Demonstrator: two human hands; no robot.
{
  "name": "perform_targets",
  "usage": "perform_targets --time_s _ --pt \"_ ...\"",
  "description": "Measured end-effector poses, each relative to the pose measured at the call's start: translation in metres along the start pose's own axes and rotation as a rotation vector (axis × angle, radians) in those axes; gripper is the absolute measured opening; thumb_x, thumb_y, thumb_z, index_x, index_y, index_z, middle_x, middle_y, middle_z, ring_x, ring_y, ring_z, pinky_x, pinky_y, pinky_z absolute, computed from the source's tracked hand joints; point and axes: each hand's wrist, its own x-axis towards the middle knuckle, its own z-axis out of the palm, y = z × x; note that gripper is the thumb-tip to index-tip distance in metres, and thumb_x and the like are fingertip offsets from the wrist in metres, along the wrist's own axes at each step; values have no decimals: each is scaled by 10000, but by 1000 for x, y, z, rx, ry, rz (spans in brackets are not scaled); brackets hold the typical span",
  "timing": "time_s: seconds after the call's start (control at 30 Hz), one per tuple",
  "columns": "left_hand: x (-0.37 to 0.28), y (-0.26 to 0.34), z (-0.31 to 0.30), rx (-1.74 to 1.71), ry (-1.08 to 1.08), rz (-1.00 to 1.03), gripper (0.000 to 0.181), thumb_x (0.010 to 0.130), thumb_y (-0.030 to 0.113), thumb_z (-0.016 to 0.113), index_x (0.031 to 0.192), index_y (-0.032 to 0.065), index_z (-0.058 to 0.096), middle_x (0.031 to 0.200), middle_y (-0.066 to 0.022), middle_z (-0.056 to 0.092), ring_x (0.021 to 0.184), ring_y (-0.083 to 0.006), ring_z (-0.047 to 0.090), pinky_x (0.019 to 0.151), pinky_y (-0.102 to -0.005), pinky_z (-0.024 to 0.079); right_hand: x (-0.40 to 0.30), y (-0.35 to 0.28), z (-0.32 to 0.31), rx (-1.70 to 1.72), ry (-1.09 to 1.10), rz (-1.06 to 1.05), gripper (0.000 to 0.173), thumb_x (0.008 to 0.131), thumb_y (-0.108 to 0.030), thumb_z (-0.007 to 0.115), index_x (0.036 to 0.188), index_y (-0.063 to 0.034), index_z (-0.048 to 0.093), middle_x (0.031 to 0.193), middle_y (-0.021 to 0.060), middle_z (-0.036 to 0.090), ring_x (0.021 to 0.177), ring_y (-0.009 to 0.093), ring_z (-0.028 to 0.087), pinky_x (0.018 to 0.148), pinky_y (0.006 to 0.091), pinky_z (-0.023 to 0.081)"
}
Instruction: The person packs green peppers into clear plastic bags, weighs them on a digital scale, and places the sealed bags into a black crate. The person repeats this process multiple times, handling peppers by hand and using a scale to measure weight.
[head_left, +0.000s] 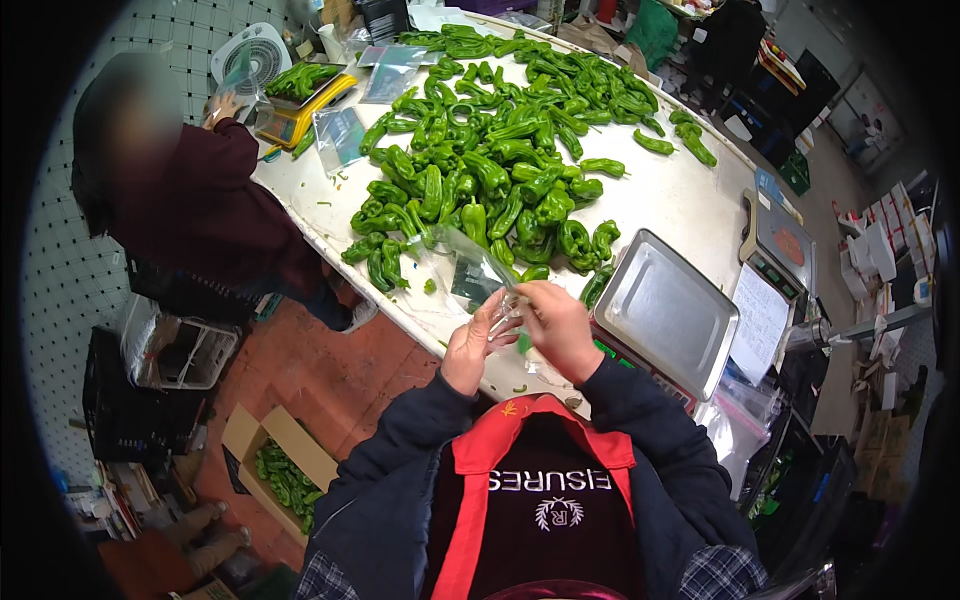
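Both hands are at a clear plastic bag with a dark printed panel, over the near edge of the white table. My left hand grips the bag's near end between thumb and fingers. Beside it, my right hand pinches the same end, its fingers curled. The bag looks flat, and its far part lies against a large heap of green peppers. To the right of my right hand stands a scale with a bare metal tray.
At the left, a co-worker reaches toward a yellow scale loaded with peppers. Flat printed bags lie near it. A second scale and a written sheet are at the right. A cardboard box of peppers sits on the floor.
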Motion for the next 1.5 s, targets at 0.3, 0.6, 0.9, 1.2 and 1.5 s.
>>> perform_targets --time_s 0.3,0.6,0.9,1.2,1.5 --pt "-22 0 -10 56 85 95 717 1102 509 320 1637 64 147 1542 -222 424 1298 -280 558 1029 -353 478 20 -48 -23 42 -88 -231 439 818 -169 797 1196 -23 628 1148 157 670 991 352 658 850 404 549" --pt "-28 9 -14 106 211 59 666 1113 491 293 1628 79 197 1340 -220 629 1047 -254 709 884 -318 560 26 10 6 303 99 77 167 869 39 634 1011 -20 699 899 148 716 786 326 689 703 367 548" --pt "-33 -46 -41 198 75 -520 451 1091 337 484 1423 42 557 1130 -135 733 873 -184 723 775 -291 560 31 -43 -3 -19 126 -637 313 671 6 710 978 -52 722 1068 98 670 990 297 611 865 415 513" --pt "-22 22 18 1418 202 642 437 751 59 770 1175 50 664 1099 -143 602 1015 -356 590 901 -433 491 -5 27 31 -64 -40 -354 194 752 -26 703 931 -101 698 976 51 634 921 275 588 804 384 484" --pt "3 -17 0 1511 256 598 93 791 51 676 849 71 607 901 -116 521 875 -328 549 769 -441 458 -41 -1 -5 -90 -58 -368 232 763 -55 686 994 -47 660 967 107 619 872 291 604 743 397 517"
